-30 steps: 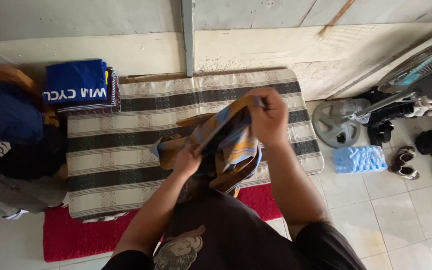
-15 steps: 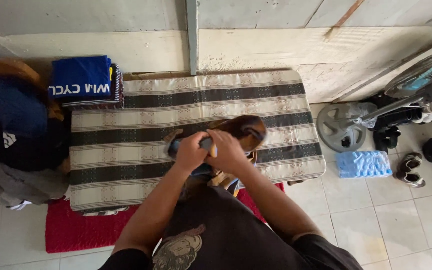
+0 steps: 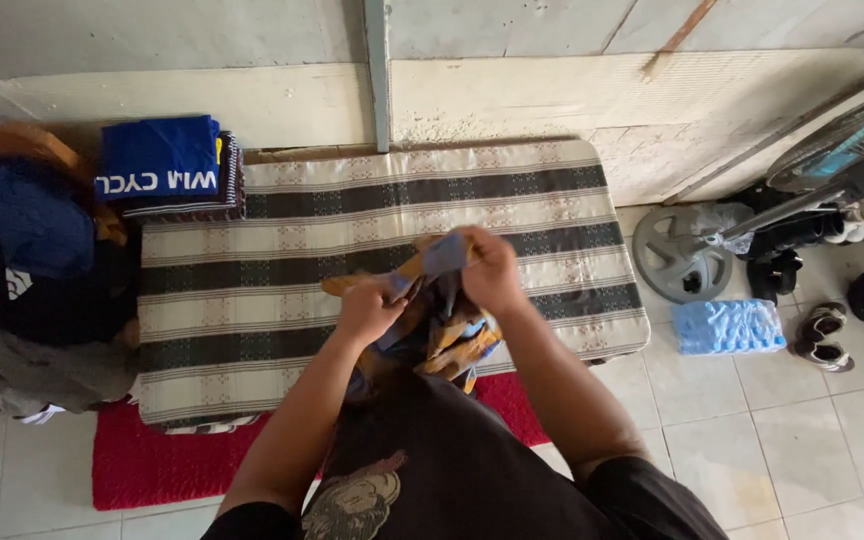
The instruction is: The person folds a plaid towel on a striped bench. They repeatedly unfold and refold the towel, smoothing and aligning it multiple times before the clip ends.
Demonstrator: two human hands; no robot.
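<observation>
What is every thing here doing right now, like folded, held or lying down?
Patterned cloth: bunched, held up in both hands.
Left hand: closed on the cloth.
Right hand: closed on the cloth's top.
Striped mat: spread flat.
Blue shirt: folded, on top of a stack.
Clothes pile: loose, unfolded.
Fan: tilted over; whether it runs, cannot tell.
Red rug: flat on the floor.

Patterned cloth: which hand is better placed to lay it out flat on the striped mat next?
Probably the right hand: it pinches the top edge of the patterned cloth, raised over the striped mat. The left hand grips lower, nearer the body, better for steadying the bunched part.
</observation>
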